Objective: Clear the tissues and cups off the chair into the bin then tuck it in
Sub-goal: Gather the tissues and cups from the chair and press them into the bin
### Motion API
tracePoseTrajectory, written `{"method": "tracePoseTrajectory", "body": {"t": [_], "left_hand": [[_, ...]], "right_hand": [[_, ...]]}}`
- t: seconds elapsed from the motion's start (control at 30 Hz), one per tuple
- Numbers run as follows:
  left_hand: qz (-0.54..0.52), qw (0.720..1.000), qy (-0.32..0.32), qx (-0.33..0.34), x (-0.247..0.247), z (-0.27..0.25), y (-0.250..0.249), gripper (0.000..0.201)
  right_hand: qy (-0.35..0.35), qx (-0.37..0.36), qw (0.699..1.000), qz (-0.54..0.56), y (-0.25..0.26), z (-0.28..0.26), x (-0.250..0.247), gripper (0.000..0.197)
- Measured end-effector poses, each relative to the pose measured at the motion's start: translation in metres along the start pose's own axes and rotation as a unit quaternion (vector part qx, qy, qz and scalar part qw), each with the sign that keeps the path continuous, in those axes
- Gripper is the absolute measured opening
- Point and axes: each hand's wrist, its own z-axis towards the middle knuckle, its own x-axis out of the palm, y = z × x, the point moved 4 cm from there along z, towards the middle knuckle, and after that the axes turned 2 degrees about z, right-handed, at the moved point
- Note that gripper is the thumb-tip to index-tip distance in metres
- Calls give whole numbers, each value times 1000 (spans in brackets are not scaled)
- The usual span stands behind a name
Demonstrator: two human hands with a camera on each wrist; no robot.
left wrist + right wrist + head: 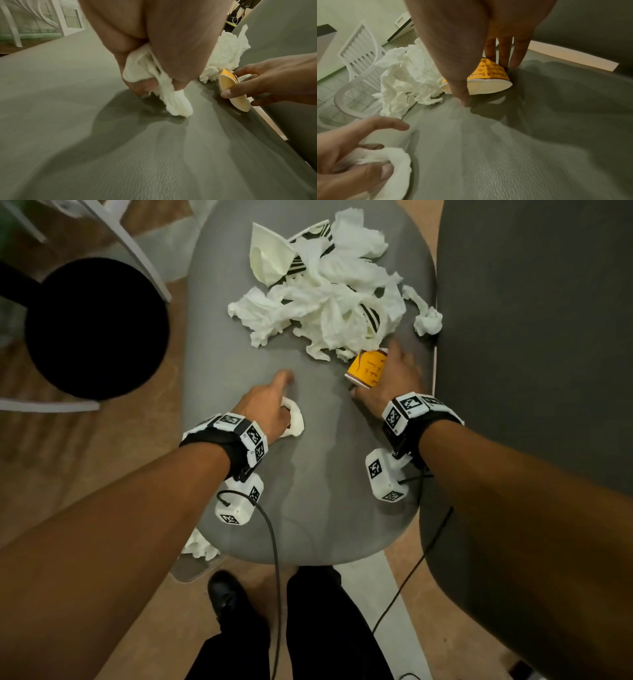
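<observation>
On the grey chair seat lies a heap of crumpled white tissues mixed with a flattened white cup and a striped cup. My left hand grips a small wad of tissue near the seat's middle, index finger pointing forward; the left wrist view shows the wad of tissue bunched in its curled fingers. My right hand pinches a squashed yellow cup at the heap's near edge. In the right wrist view the thumb is in front of the yellow cup and the fingers behind it.
A round black bin stands on the floor left of the chair. The dark backrest rises along the right, with a balled tissue against it. A white slatted chair stands beyond. Another tissue lies below the seat's front left edge.
</observation>
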Motion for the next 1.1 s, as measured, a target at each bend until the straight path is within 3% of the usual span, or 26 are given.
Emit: {"method": "tracePoseTrajectory", "body": {"t": [0.13,0.4,0.5,0.67,0.77,0.97,1.1], "left_hand": [[2,1000,8,19,-3,-17,-1,16],[-60,994,-26,-85,-15,-65,30,46],[-87,986,-40,-133,-13,-89,67,63],[-133,973,-80,-173,-18,-140,142,21],[-123,964,-104,-214,-17,-170,194,21],[-140,947,-83,-275,21,-225,287,20],[-214,920,-56,-325,61,-248,325,28]], "right_hand": [[26,-11,999,-32,3,-19,9,87],[90,-48,993,-65,39,-79,46,83],[107,-90,987,-73,62,-109,61,81],[152,-137,978,-40,116,-162,99,81],[184,-164,969,-13,156,-200,134,81],[229,-204,952,-19,208,-268,219,86],[253,-194,945,-72,205,-285,273,71]]}}
